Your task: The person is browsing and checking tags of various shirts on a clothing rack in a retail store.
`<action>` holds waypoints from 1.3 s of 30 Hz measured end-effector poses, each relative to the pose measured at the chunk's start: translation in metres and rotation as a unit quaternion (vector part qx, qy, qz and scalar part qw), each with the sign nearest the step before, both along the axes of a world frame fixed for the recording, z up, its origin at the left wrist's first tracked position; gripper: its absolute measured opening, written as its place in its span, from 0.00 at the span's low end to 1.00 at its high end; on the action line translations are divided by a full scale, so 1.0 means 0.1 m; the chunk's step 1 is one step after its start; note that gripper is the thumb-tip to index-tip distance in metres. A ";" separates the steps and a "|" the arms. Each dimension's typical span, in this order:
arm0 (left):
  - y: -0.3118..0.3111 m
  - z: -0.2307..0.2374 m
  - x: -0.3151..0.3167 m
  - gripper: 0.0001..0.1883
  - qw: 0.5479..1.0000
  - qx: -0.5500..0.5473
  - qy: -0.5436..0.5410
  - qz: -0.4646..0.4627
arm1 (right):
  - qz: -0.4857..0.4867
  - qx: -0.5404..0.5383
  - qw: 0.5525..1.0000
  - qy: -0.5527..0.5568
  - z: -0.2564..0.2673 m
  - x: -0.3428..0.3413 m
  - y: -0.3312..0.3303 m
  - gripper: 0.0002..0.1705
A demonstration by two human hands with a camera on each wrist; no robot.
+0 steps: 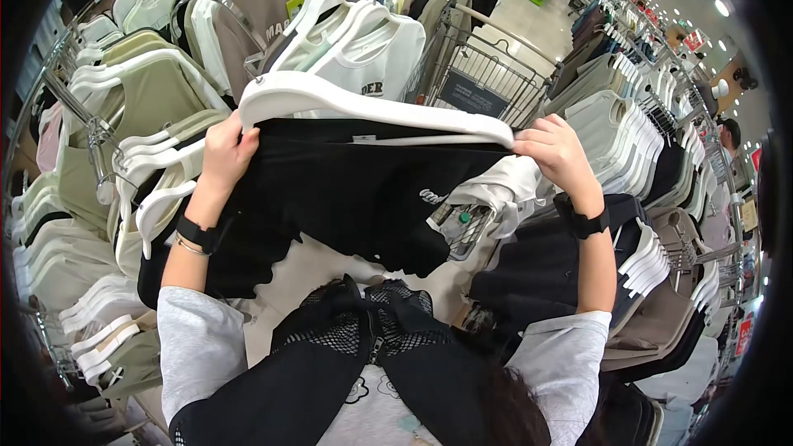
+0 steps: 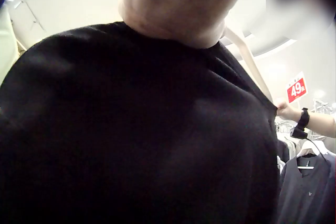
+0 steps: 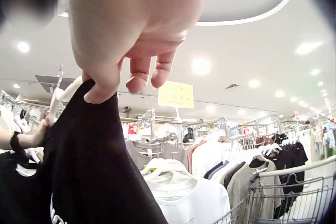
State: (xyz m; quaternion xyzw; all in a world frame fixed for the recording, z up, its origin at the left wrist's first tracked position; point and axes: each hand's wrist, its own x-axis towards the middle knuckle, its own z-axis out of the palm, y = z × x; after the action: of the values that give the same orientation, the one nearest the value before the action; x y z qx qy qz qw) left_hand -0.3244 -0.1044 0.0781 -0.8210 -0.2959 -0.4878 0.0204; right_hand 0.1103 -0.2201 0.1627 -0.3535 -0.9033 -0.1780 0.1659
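Observation:
A black shirt (image 1: pixel 355 190) with a small white emblem hangs stretched between my two hands, a white hanger (image 1: pixel 372 105) along its top. My left hand (image 1: pixel 227 153) grips the shirt and hanger at the left end. At the other end, my right hand (image 1: pixel 557 153) pinches the shirt's edge beside the hanger tip. In the right wrist view, thumb and forefinger of the right hand (image 3: pixel 136 19) close on the black cloth (image 3: pixel 94 145), the other fingers loosely bent. Black fabric (image 2: pixel 142 124) fills most of the left wrist view below the left hand (image 2: pixel 173 3), whose fingers are hidden.
Racks of green and white tops (image 1: pixel 157 99) crowd the left. A wire shopping cart (image 1: pixel 487 74) stands ahead, with white shirts (image 1: pixel 376 54) beside it. Dark garments (image 1: pixel 537 272) hang at the right. Pale cloth (image 1: pixel 504 186) lies below the right hand.

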 end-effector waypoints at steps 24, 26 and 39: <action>-0.62 -0.25 -0.26 0.21 0.989 -0.029 0.142 -0.007 | 0.054 -0.225 0.928 0.293 -0.52 -1.19 -0.01 0.25; -0.65 -0.33 -0.37 0.20 0.988 -0.057 0.144 0.006 | 0.065 -0.219 0.944 0.236 -0.42 -1.28 0.06 0.23; -0.93 -0.33 -0.69 0.20 0.969 -0.231 0.043 0.080 | -0.061 -0.372 0.869 0.320 -0.23 -1.21 0.11 0.17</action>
State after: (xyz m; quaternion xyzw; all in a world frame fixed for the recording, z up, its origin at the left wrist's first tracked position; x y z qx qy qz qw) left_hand -0.3933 -0.1973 0.0452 -0.7974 -0.4644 -0.3670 -0.1176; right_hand -0.0104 -0.2092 0.1398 -0.4813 -0.7764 0.2845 0.2910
